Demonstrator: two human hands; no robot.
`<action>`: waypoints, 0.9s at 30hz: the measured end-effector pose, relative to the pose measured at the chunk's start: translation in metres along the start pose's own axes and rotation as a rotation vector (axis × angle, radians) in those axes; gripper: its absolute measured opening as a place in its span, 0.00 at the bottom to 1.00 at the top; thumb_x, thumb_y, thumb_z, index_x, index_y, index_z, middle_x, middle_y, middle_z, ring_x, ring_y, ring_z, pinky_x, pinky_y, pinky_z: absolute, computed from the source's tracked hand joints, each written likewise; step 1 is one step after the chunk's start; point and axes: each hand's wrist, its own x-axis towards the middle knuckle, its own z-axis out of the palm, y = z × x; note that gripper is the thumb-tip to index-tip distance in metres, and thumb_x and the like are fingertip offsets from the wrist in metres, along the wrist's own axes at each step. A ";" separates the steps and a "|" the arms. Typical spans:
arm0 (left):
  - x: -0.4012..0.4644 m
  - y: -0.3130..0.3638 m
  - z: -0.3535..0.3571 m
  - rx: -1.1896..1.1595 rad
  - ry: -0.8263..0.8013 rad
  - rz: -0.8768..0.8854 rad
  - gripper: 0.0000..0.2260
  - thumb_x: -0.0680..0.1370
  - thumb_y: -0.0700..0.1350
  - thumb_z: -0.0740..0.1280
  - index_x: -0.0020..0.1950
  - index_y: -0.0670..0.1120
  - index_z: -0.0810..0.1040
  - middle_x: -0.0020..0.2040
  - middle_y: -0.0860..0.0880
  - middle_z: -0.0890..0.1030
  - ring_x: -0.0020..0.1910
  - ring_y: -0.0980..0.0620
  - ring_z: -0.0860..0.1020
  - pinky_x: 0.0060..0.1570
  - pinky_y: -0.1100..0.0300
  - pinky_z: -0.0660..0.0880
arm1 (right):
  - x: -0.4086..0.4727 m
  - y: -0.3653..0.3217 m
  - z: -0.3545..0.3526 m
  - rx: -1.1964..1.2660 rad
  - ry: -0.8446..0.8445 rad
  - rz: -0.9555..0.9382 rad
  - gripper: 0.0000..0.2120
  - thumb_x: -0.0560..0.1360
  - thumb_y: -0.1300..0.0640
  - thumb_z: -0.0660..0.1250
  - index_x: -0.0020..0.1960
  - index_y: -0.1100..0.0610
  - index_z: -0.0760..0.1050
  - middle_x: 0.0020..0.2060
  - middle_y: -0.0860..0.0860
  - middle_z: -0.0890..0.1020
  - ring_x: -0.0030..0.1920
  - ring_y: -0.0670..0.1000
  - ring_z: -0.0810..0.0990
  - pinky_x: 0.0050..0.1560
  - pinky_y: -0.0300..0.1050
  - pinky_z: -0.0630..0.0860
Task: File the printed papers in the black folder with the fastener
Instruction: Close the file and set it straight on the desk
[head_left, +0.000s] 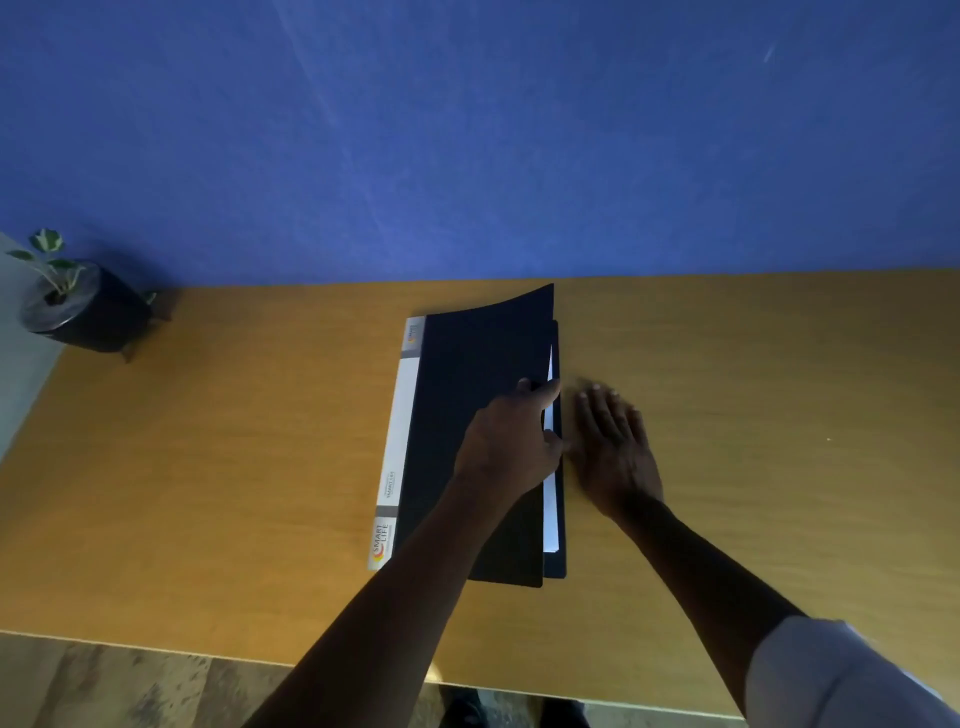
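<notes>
Left hand (511, 441) pinches black folder (478, 441) cover's free edge; right hand (613, 441) spread flat on bench (234, 467); cover bowed, printed papers (550, 499) peeking out; a slip could crease them.

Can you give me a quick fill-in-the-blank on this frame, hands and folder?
1. The left hand lies on the folder's ____ front cover.
2. The right hand rests flat on the ____.
3. White papers show along the folder's ____ edge.
4. A potted ____ stands at the far left corner.

Missing: black; table; right; plant
</notes>
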 end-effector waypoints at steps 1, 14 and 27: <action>0.002 0.000 0.006 0.014 -0.006 -0.005 0.29 0.77 0.45 0.67 0.77 0.52 0.64 0.73 0.48 0.72 0.59 0.49 0.80 0.58 0.54 0.78 | -0.001 0.002 0.001 0.003 0.000 0.011 0.34 0.83 0.40 0.47 0.82 0.54 0.42 0.81 0.56 0.45 0.82 0.57 0.45 0.80 0.57 0.45; 0.016 0.006 0.062 0.234 -0.039 -0.096 0.26 0.77 0.47 0.67 0.75 0.52 0.66 0.68 0.45 0.72 0.51 0.44 0.81 0.45 0.52 0.80 | -0.006 0.025 0.003 0.033 -0.013 0.047 0.34 0.84 0.37 0.43 0.83 0.52 0.39 0.82 0.52 0.39 0.81 0.54 0.36 0.80 0.54 0.37; 0.016 0.004 0.096 0.476 -0.121 -0.080 0.23 0.82 0.52 0.61 0.75 0.48 0.61 0.77 0.35 0.62 0.54 0.34 0.80 0.47 0.47 0.80 | -0.006 0.021 -0.002 0.016 -0.052 0.057 0.34 0.82 0.37 0.40 0.82 0.52 0.34 0.81 0.52 0.35 0.81 0.55 0.33 0.80 0.56 0.38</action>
